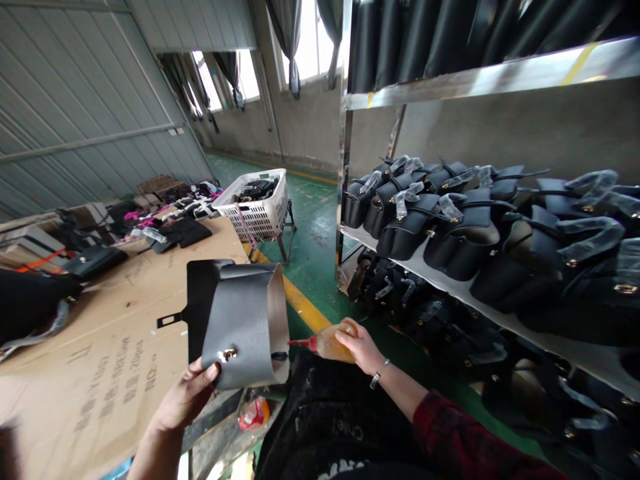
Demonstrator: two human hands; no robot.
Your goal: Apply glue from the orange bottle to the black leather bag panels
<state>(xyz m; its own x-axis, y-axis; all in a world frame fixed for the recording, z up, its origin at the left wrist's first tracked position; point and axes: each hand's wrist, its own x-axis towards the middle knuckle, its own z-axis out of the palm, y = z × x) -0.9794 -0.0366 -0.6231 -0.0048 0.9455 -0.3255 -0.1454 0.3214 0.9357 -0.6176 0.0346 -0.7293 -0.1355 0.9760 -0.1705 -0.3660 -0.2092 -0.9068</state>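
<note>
My left hand [187, 393] grips the lower corner of a black leather bag piece [240, 323], curved into a loop with a flat flap behind it and a small metal clasp near my thumb. My right hand [363, 347] is closed around a small amber squeeze bottle [327, 341] with a red nozzle. The nozzle tip points left and touches or nearly touches the bag piece's right edge. A bracelet sits on my right wrist, above a dark red sleeve.
A cardboard-covered table [100, 360] lies at left with black bags and parts at its far end. A white basket [257, 200] stands on a stand beyond it. A metal shelf rack [480, 80] at right holds several black bags. The green floor has a yellow line.
</note>
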